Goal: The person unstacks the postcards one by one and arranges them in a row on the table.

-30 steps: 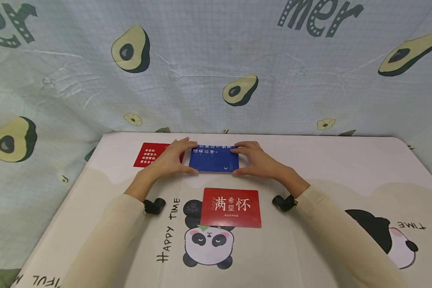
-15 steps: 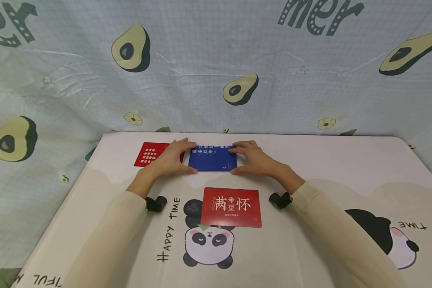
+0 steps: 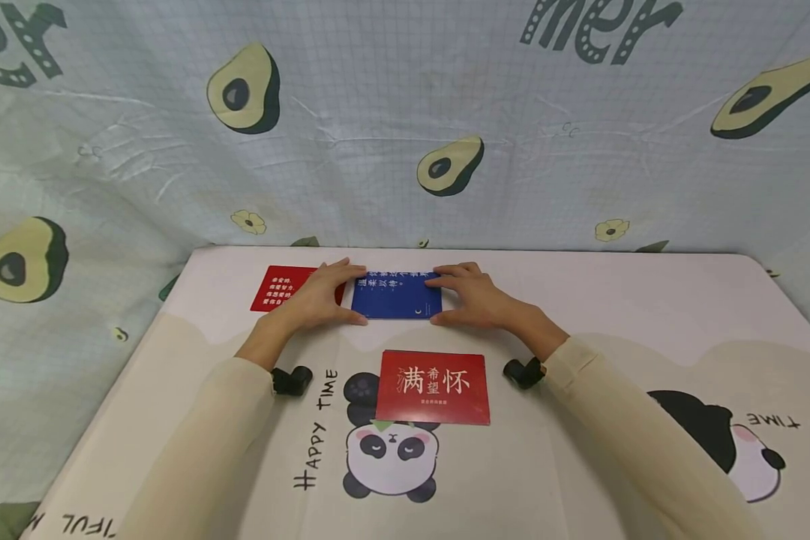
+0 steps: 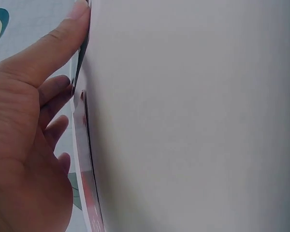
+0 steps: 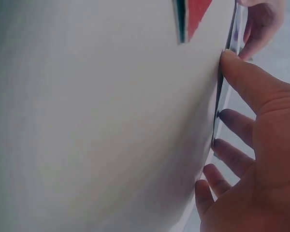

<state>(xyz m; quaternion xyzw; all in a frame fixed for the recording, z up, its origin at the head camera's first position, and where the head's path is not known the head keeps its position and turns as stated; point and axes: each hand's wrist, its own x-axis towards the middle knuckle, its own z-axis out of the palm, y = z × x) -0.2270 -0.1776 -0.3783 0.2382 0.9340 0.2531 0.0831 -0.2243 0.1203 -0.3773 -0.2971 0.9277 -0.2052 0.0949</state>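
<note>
In the head view a blue card (image 3: 397,301) with white Chinese characters and a small crescent lies flat near the table's far edge. My left hand (image 3: 315,298) grips its left end, thumb at the near edge and fingertips at the far one. From the other side my right hand (image 3: 481,301) holds the right end the same way. Both wrist views look nearly level along the tabletop, so the blue card is only a thin dark strip by each thumb. A red card (image 3: 274,290) with white characters lies just left, partly hidden behind my left hand.
Closer to me, a larger red card (image 3: 433,412) with white characters lies over part of a printed panda. The table (image 3: 614,315) wears a pale cover with pandas and lettering. Behind its far edge hangs a curtain (image 3: 358,90) printed with avocados.
The blue card has slid slightly left, and my right hand has shifted left with it. My left hand has barely moved, and both red cards stay where they were.
</note>
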